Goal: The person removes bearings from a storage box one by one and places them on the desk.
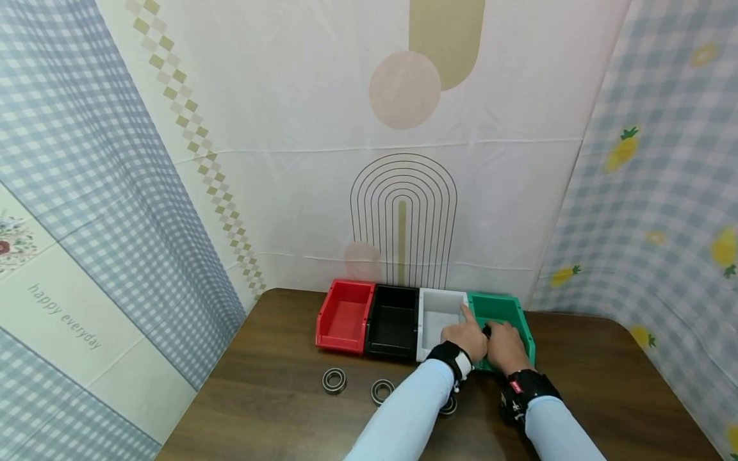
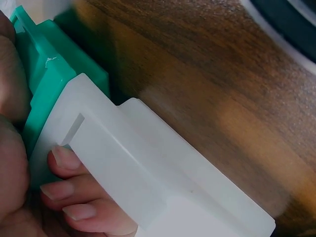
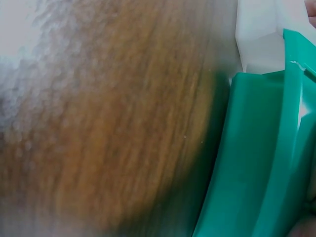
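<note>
My left hand (image 1: 464,338) is at the white bin (image 1: 428,326), its index finger straight along the side next to the green bin (image 1: 526,333). In the left wrist view, its other fingers (image 2: 81,211) curl behind the white bin's front wall. My right hand (image 1: 507,349) reaches into the green bin, fingers bent downward and mostly hidden. Beside it, between the hands, shows a small black thing (image 1: 487,331); I cannot tell whether either hand grips it. The right wrist view mainly shows the green bin's outer wall (image 3: 247,143), with the white bin adjoining.
A red bin (image 1: 340,349) and a black bin (image 1: 392,351) continue the row leftward. Three metal ring bearings lie on the brown table (image 1: 265,410): one bearing (image 1: 325,383) at left, another bearing (image 1: 375,389) beside my left sleeve, the third bearing (image 1: 451,406) partly behind it. Patterned cloths hang around.
</note>
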The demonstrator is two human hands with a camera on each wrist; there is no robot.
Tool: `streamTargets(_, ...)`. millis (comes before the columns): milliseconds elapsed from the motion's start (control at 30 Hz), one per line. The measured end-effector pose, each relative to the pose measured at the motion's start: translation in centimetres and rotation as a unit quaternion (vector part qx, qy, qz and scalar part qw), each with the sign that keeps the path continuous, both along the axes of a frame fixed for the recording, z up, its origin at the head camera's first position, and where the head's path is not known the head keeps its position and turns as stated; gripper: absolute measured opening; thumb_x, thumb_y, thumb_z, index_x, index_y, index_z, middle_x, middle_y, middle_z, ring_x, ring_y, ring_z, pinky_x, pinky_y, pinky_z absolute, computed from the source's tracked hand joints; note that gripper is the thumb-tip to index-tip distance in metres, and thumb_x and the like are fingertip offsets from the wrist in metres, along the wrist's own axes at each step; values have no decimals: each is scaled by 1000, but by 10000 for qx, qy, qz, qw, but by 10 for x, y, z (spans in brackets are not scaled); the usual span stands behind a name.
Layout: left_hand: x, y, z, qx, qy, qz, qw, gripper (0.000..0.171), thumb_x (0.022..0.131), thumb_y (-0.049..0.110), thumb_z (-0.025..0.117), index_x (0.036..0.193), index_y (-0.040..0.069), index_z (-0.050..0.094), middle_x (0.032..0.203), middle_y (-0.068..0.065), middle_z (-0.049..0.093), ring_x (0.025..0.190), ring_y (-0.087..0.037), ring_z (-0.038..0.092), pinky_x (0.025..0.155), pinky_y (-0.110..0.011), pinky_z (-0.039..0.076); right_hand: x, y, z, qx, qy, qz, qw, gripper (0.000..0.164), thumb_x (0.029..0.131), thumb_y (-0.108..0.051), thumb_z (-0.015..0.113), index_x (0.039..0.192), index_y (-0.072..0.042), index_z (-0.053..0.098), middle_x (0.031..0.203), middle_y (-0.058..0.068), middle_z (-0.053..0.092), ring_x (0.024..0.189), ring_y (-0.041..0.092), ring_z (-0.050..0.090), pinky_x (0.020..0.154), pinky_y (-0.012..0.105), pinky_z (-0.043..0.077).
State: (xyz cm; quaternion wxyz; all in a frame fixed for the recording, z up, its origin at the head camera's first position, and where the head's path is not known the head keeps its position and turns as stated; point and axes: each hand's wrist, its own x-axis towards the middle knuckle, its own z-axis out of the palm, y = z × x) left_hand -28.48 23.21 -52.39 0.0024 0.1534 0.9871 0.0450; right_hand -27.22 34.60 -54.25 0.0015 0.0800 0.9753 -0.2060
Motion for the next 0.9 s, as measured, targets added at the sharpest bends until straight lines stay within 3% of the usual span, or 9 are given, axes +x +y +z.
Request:
streamTargets(500, -1, -2, 3, -54, -3, -12, 10000, 72, 113, 49, 44, 172, 14, 20, 42, 5, 42, 33, -15, 24, 35, -35, 26, 0, -2, 4, 71, 77, 2, 9999, 46, 108, -10, 51, 148, 12, 53, 144, 42, 53, 131, 59, 51, 113, 69, 43)
streamTargets(900, -1, -1, -2, 10, -32, 9, 10000, 72, 112, 48, 44, 172, 15, 20, 42, 5, 40, 33, -14, 23, 36, -35, 25, 3, -1, -2, 23, 331, -4, 9994, 47, 108, -13, 52, 148, 11, 53, 146, 43, 51, 132, 61, 49, 112, 69, 44)
